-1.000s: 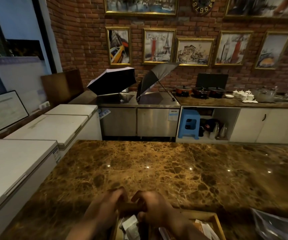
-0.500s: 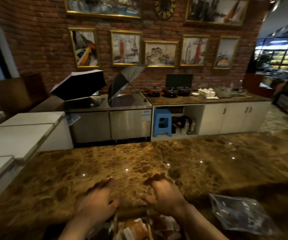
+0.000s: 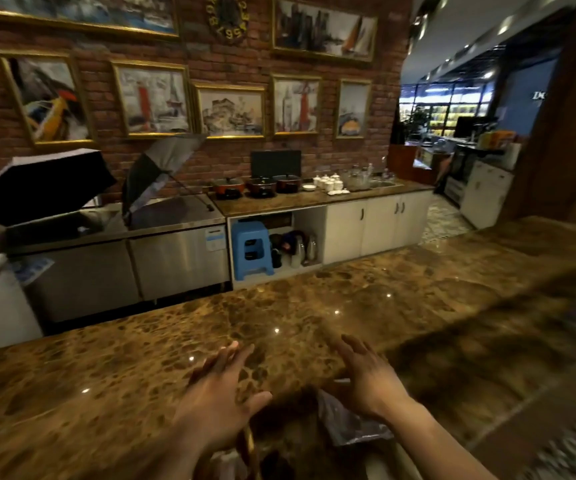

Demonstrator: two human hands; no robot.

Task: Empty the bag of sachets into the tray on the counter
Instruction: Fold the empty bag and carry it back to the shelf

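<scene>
left hand: hovering spread wide, gripping nothing
right hand: splayed wide above bag (crumpled, blurry)
tray: mostly cut off at counter near edge

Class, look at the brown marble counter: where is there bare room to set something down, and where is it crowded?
The counter is bare ahead of both hands, out to its far edge, and on the left. It is crowded at the near edge: left hand, right hand, the clear bag under it, the tray rim.

Interior dim and warm-toned; small ceiling-light reflections glint on the polished marble counter. Brightest area is the shopfront at upper right. Wide-angle bending and motion blur degrade the edges, particularly lower right.
</scene>
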